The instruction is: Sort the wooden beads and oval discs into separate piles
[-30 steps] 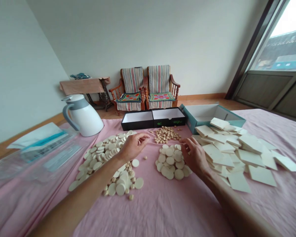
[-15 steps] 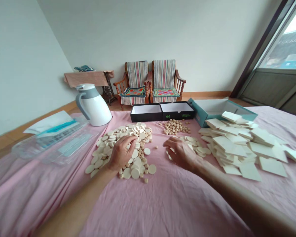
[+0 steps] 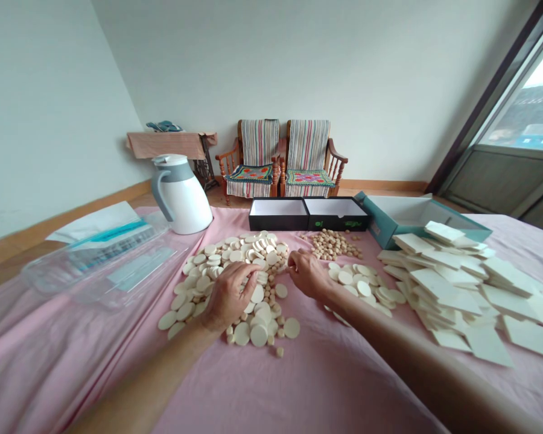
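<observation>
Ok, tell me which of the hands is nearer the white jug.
Left. The left hand is over the large disc pile, right of the white jug and nearer the camera; the right hand is farther right, by that pile's right edge.

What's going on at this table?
A person works bare-handed over a pink cloth. The left hand is at a mixed pile of pale discs and small wooden pieces; the right hand has its fingertips near that pile's right edge. Whether either grips anything is unclear. To the right are a smaller disc pile and a heap of square tiles; a separate group of small pieces lies beyond the right hand.
</observation>
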The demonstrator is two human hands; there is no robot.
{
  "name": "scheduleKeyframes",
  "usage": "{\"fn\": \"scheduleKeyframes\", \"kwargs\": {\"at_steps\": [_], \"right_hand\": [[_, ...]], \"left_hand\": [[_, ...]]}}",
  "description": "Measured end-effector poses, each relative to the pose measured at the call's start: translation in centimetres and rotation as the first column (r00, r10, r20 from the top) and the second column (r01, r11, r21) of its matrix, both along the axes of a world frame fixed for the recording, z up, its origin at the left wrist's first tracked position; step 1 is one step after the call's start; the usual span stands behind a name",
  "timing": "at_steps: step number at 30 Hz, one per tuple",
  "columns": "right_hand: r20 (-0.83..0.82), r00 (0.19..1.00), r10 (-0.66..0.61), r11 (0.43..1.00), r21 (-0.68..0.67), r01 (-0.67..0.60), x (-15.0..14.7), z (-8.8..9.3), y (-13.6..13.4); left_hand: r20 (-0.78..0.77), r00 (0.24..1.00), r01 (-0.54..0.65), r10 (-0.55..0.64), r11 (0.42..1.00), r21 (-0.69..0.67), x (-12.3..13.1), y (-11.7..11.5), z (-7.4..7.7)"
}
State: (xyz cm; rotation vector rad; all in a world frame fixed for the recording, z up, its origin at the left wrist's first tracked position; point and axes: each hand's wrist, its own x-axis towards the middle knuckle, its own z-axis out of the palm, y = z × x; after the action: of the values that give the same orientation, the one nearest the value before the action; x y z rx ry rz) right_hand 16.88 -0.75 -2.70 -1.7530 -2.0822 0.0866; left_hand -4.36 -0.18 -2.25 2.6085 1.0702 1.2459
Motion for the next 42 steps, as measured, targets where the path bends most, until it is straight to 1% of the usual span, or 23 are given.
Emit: {"fn": "scheduleKeyframes", "kwargs": {"at_steps": [4, 7, 9, 11, 14, 16, 17, 18, 19, 21, 23, 25, 28, 32, 35, 39, 42], "right_hand": [[0.016, 1.000, -0.019, 0.999, -0.040, 0.020, -1.2, -0.3, 1.0], [0.036, 0.999, -0.017, 0.997, -0.073, 0.019, -0.9, -0.4, 1.2], [0.061, 0.998, -0.030, 0.996, -0.084, 0.035, 0.4, 0.0, 1.4], [0.081, 0.994, -0.073, 0.995, -0.065, 0.078, 2.5, 0.9, 1.9], [0.156, 0.963, -0.220, 0.975, -0.001, 0.223, 5.8, 2.6, 2.6], [0.188, 0.935, -0.301, 0.954, 0.067, 0.294, 7.1, 3.5, 3.0], [0.188, 0.930, -0.316, 0.948, 0.104, 0.301, 7.2, 3.7, 3.2], [0.178, 0.937, -0.300, 0.951, 0.130, 0.280, 7.0, 3.7, 3.3], [0.161, 0.953, -0.256, 0.962, 0.139, 0.235, 6.5, 3.6, 3.3], [0.104, 0.990, -0.094, 0.991, 0.107, 0.083, 4.9, 2.9, 3.4], [0.030, 0.996, 0.082, 0.995, 0.059, -0.083, 3.0, 1.9, 3.5], [-0.026, 0.985, 0.168, 0.986, 0.026, -0.167, 1.4, 1.1, 3.6], [-0.059, 0.983, 0.173, 0.985, -0.017, -0.174, 0.1, 0.6, 3.9], [-0.096, 0.972, 0.216, 0.975, -0.032, -0.220, 0.0, 0.6, 4.0], [-0.118, 0.962, 0.247, 0.967, -0.027, -0.252, 0.5, 0.4, 3.5], [-0.101, 0.973, 0.208, 0.974, -0.071, -0.215, 2.1, -0.1, 2.8], [-0.085, 0.977, 0.197, 0.974, -0.095, -0.205, 3.3, -0.1, 2.3]], "left_hand": [[-0.006, 1.000, 0.008, -0.007, 1.000, 0.017, -0.1, 0.2, 0.1], [0.018, 1.000, -0.001, 0.001, 1.000, 0.024, -0.2, 0.4, -0.1], [0.036, 0.999, -0.012, 0.011, 1.000, 0.019, -0.3, 0.6, -0.2], [0.048, 0.999, -0.022, 0.022, 1.000, 0.010, -0.4, 0.7, -0.4], [0.049, 0.998, -0.029, 0.029, 1.000, 0.003, -0.4, 0.8, -0.5], [0.046, 0.999, -0.030, 0.030, 1.000, 0.001, -0.3, 0.8, -0.5], [0.044, 0.999, -0.029, 0.029, 1.000, 0.000, -0.3, 0.7, -0.5], [0.043, 0.999, -0.027, 0.027, 1.000, -0.002, -0.3, 0.7, -0.4], [0.042, 0.999, -0.026, 0.026, 1.000, -0.002, -0.3, 0.7, -0.4], [0.039, 0.999, -0.022, 0.022, 1.000, -0.003, -0.3, 0.6, -0.3], [0.037, 0.999, -0.025, 0.025, 1.000, 0.000, -0.3, 0.6, -0.2], [0.033, 0.999, -0.032, 0.032, 0.999, 0.006, -0.4, 0.6, -0.2], [0.027, 0.999, -0.032, 0.032, 0.999, 0.000, -0.4, 0.6, -0.3], [0.024, 0.999, -0.033, 0.033, 0.999, -0.009, -0.4, 0.6, -0.4], [0.024, 0.999, -0.030, 0.030, 1.000, 0.000, -0.4, 0.6, -0.3], [0.033, 0.999, -0.028, 0.027, 1.000, 0.014, -0.3, 0.7, -0.3], [0.035, 0.999, -0.023, 0.023, 1.000, 0.015, -0.3, 0.8, -0.5]]}}
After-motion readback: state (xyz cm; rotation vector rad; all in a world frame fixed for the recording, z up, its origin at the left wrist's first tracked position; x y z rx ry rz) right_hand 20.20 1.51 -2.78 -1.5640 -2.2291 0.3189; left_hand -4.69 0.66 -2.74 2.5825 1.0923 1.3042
